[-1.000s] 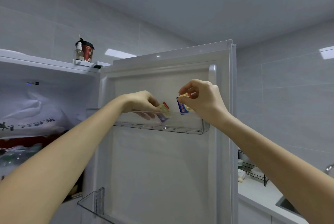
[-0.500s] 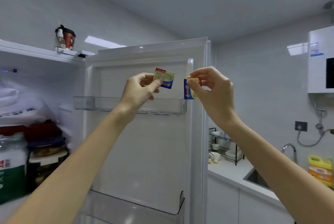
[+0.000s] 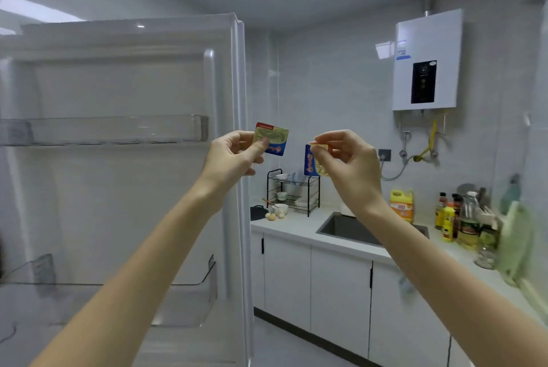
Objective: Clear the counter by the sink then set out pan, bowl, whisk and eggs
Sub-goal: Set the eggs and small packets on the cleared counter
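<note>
- The one view sits at the person's head and looks forward, about level. It is wide-angle, so straight edges bow near the borders.
- Both forearms enter from the lower corners, and the left hand (image 3: 234, 156) and right hand (image 3: 350, 165) are raised close before the lens, mid-frame.
- The fridge door (image 3: 124, 188) fills the left half, near. The counter (image 3: 296, 224) and sink (image 3: 347, 228) lie farther off, lower right.
</note>
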Demonstrator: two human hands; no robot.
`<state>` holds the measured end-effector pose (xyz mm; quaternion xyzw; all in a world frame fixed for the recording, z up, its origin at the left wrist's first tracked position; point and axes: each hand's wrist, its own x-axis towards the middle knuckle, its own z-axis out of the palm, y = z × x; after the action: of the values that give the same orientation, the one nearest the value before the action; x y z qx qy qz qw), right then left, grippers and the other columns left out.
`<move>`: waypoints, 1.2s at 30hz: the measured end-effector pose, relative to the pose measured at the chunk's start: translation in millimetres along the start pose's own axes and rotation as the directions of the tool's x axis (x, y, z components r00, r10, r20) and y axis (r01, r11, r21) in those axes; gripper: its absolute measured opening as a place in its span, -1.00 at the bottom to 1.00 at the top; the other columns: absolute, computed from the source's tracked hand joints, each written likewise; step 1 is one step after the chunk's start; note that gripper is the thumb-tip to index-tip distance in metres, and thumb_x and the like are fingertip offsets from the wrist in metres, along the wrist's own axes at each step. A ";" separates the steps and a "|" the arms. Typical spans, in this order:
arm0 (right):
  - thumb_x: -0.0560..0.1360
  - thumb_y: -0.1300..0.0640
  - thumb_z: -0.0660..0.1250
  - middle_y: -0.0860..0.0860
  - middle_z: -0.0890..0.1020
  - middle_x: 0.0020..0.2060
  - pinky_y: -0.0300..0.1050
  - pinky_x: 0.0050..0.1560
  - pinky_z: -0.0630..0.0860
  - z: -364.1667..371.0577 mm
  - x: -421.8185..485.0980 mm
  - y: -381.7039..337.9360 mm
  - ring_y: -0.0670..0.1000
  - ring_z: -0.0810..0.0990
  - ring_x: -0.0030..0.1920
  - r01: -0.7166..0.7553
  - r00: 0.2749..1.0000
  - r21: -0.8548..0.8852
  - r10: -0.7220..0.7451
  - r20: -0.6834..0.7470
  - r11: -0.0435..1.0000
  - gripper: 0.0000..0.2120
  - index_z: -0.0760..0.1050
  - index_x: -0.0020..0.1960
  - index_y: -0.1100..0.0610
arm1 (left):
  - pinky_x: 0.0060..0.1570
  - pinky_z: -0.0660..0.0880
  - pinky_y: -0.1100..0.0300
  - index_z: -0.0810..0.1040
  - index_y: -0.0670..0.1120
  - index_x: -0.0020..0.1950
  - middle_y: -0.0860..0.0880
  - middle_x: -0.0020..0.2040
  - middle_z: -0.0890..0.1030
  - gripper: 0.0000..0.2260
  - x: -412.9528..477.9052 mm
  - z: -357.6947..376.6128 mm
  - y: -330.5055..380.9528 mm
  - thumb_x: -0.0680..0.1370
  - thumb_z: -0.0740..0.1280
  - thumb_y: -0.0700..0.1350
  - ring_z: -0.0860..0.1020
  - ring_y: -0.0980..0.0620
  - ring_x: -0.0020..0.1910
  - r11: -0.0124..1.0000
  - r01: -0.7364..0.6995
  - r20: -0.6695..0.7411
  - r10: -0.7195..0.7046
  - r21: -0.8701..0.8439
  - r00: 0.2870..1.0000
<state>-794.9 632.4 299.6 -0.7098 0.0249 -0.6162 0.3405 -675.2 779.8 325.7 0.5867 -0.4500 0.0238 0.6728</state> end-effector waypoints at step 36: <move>0.51 0.26 0.33 -0.02 0.66 -0.10 -0.43 -0.31 0.45 -24.0 123.8 506.1 -0.08 0.58 -0.09 -0.496 0.848 -0.109 0.508 0.151 0.861 -0.89 0.59 -0.04 0.09 | -0.25 0.52 0.25 0.60 -0.12 0.08 -0.04 -0.11 0.63 -0.83 290.7 263.2 -399.3 0.57 0.33 -0.07 0.56 0.07 -0.23 0.904 0.422 -0.068 -0.427 -0.075 0.902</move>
<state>-592.3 177.2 145.8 -0.7405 0.1997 -0.4402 0.4670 -430.9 298.2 178.5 0.6491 -0.2836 -0.1120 0.6969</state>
